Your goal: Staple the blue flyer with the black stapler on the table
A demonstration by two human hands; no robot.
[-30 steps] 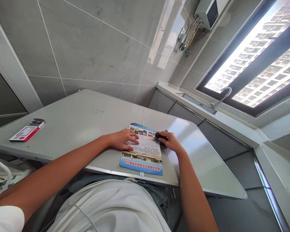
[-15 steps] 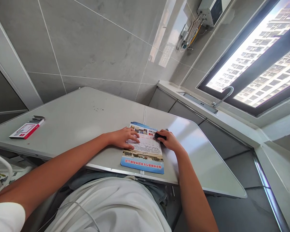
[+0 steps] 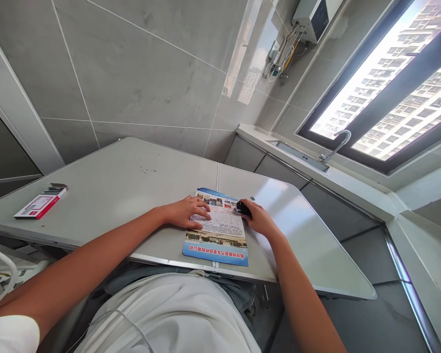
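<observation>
A printed leaflet (image 3: 220, 235) with a blue border lies on the grey folding table (image 3: 125, 186) just in front of me. My left hand (image 3: 185, 212) rests flat on its left side, fingers stretched out over the text. My right hand (image 3: 255, 218) is at the leaflet's right edge, fingers curled round a small black object (image 3: 243, 209) that touches the paper. I cannot make out what the black object is.
A red and white box (image 3: 40, 203) with a dark clip behind it lies at the table's far left. A counter with a sink and tap (image 3: 334, 147) runs along the window on the right. A tiled wall stands behind the table.
The right hand has turned the black object slightly at the leaflet's right edge. The left hand stays flat on the paper. The view has shifted a little.
</observation>
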